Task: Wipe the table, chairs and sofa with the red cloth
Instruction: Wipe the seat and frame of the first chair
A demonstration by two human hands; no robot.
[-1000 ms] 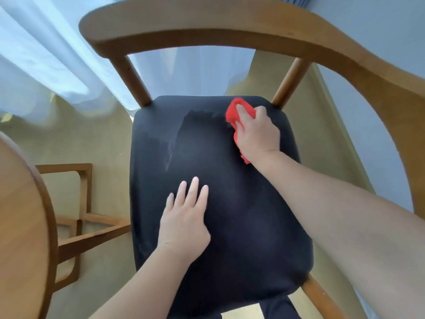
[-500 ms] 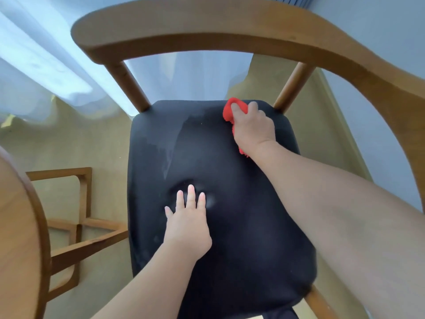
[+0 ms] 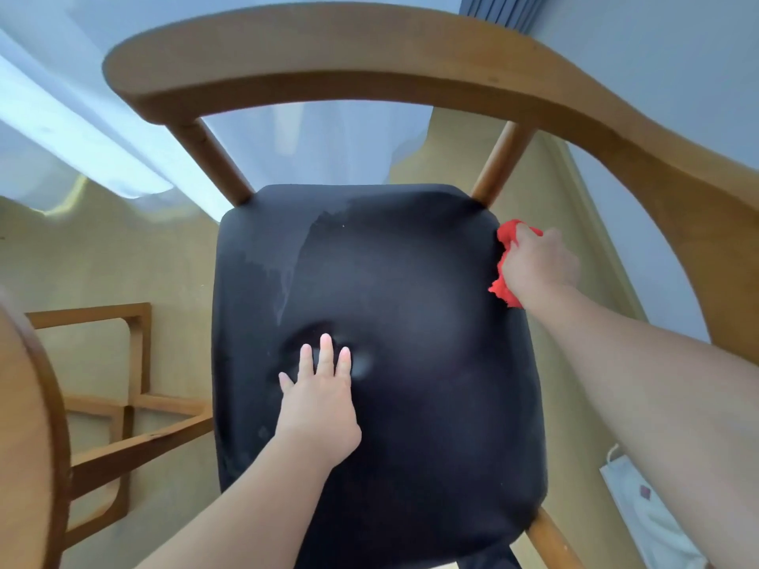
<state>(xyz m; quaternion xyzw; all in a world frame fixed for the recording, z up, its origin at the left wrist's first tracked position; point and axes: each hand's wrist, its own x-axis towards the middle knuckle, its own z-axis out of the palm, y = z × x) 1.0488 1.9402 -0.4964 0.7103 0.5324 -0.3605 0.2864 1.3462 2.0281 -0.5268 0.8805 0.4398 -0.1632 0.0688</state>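
A wooden chair with a curved backrest (image 3: pixel 328 55) and a black padded seat (image 3: pixel 410 301) fills the view. My right hand (image 3: pixel 538 264) is shut on the red cloth (image 3: pixel 503 281) and holds it against the seat's right edge, near the back corner. My left hand (image 3: pixel 320 396) lies flat on the middle of the seat, fingers apart, pressing a dent into the padding. A paler, damp-looking streak (image 3: pixel 287 264) marks the seat's back left part.
The round wooden table's rim (image 3: pixel 37 425) curves along the left edge, with its wooden base frame (image 3: pixel 135 404) on the floor beside the chair. White curtains (image 3: pixel 82 137) hang behind. A white bag (image 3: pixel 645 515) lies on the floor at lower right.
My right hand has carried the red cloth from the back middle of the seat out to its right edge. My left hand has pressed down into the cushion.
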